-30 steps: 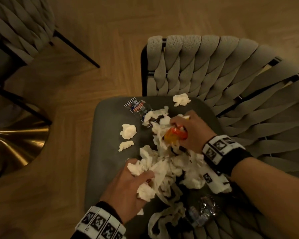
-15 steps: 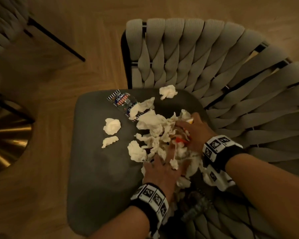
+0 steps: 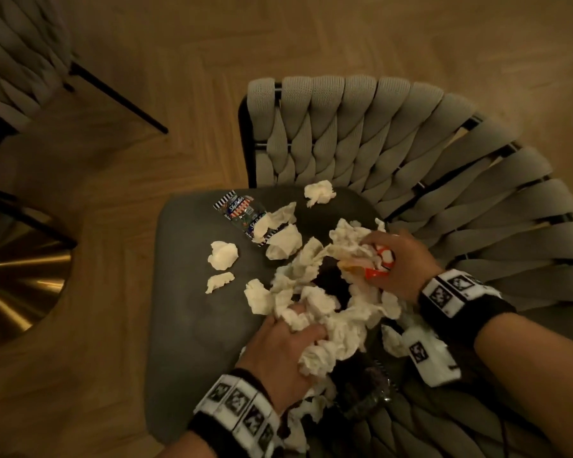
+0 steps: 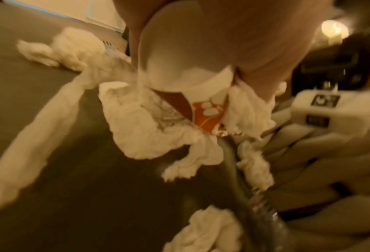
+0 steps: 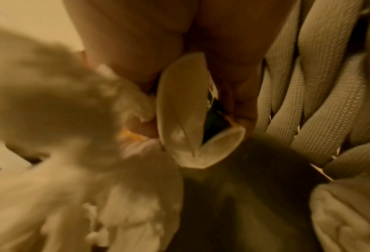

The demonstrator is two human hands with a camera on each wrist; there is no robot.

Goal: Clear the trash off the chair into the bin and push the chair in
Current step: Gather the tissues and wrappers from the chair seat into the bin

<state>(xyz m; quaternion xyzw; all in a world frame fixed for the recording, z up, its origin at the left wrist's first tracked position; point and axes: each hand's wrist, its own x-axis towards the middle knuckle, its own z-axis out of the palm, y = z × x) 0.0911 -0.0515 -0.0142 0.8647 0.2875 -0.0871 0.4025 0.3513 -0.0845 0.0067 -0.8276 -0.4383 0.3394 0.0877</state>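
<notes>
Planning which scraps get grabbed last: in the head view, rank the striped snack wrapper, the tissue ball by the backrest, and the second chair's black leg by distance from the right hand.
1. tissue ball, up-left of the right hand, by the backrest.
2. striped snack wrapper, farther left on the seat.
3. black leg, far upper left, on the floor.

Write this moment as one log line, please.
stage: gathering trash | left hand: grips tissues | right hand: grips orange wrapper and tissues | chair: striped wrapper, loose tissues remain | bin: unseen

Warm, dim light. Herringbone wood floor (image 3: 196, 44). Upper left: second woven chair (image 3: 17, 57) with thin black leg (image 3: 119, 90). Left edge: brass-coloured flared base (image 3: 17, 289) standing on the floor.
</notes>
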